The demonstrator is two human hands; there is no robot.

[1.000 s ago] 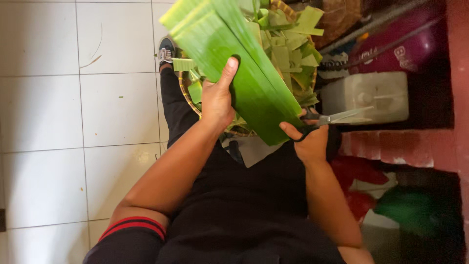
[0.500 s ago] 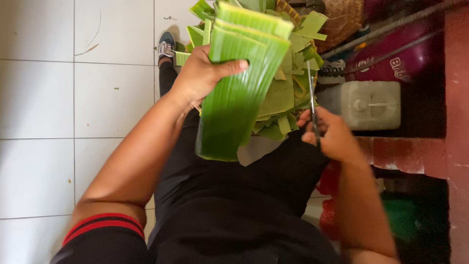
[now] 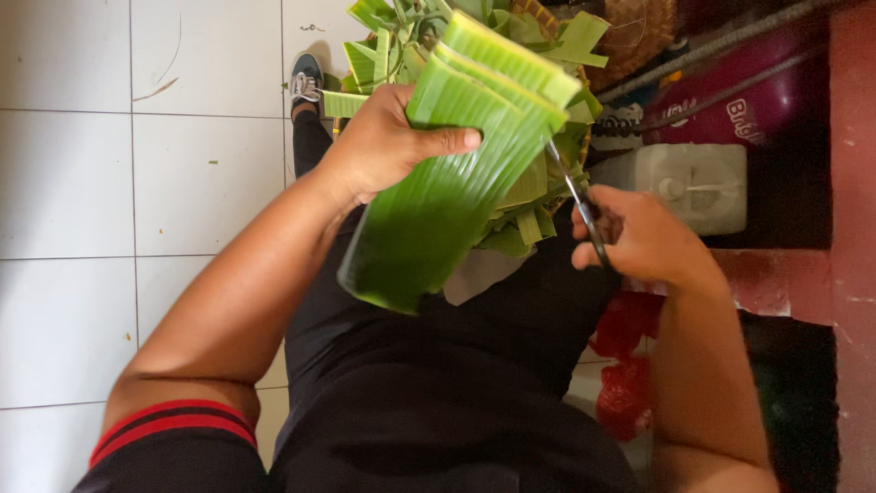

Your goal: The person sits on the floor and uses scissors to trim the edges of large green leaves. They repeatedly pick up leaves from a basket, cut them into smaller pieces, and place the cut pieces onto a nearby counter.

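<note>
Head view, looking straight down. The floor [image 3: 109, 183] is white tile with dark grout lines; a few green scraps lie on it. The right side of the room is darker: a red painted ledge [image 3: 844, 183], a white plastic jug [image 3: 703, 183] lying against it, a magenta container [image 3: 748, 100] behind metal bars, a woven basket [image 3: 639, 32] at top. Red plastic bags [image 3: 625, 365] sit low beside the person's leg.

The left hand [image 3: 388, 146] holds a stack of banana leaves [image 3: 438, 210], fingers wrapped behind and thumb pressed across the front; the grip is pinching the stack, which tilts from upper right to lower left above the lap. The right hand [image 3: 639, 239] is closed around the handles of scissors [image 3: 575, 196], blades pointing up to the stack's right edge. Behind the stack, a heap of leaf trimmings [image 3: 401, 41] fills another basket. A shoe [image 3: 306, 80] rests on the tile just beside it.
</note>
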